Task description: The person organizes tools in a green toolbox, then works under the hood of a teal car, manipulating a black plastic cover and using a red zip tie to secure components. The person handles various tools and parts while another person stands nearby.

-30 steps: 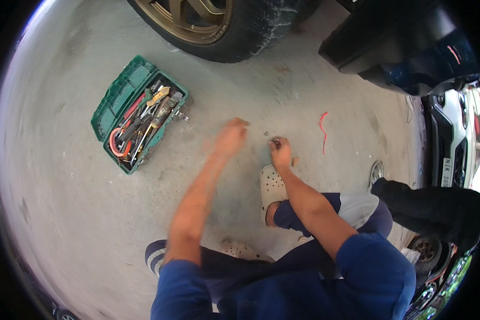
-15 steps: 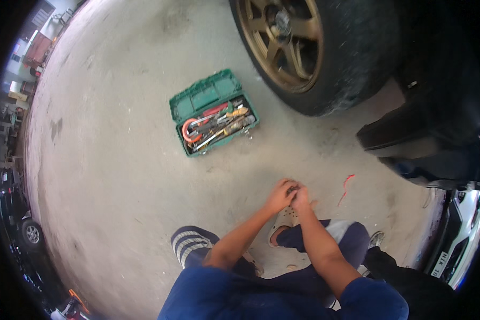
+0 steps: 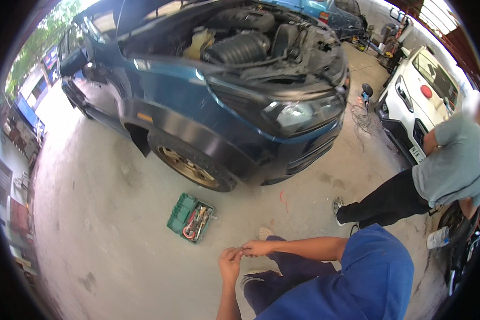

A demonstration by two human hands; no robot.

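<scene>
My left hand (image 3: 230, 262) and my right hand (image 3: 256, 248) meet at the fingertips in front of me, above the concrete floor. Both pinch a small item that is too small to identify. My right arm comes in from the right in a blue sleeve, and my left forearm rises from the lower edge. An open green toolbox (image 3: 191, 217) with pliers and other hand tools lies on the floor, up and to the left of my hands. Beyond it is the gold-rimmed front wheel (image 3: 189, 166) of a blue car (image 3: 224, 101) with its hood up.
Another person (image 3: 442, 170) in a grey shirt and black trousers leans at the right. A white car (image 3: 421, 85) stands behind them. A plastic bottle (image 3: 438, 238) lies at the right edge. A red mark (image 3: 284, 200) shows on the floor. Cables lie near the blue car's front.
My view has risen from close to the floor to well above it. My hands, which reached to the ground a second ago, have come together and stay joined at the fingertips.
</scene>
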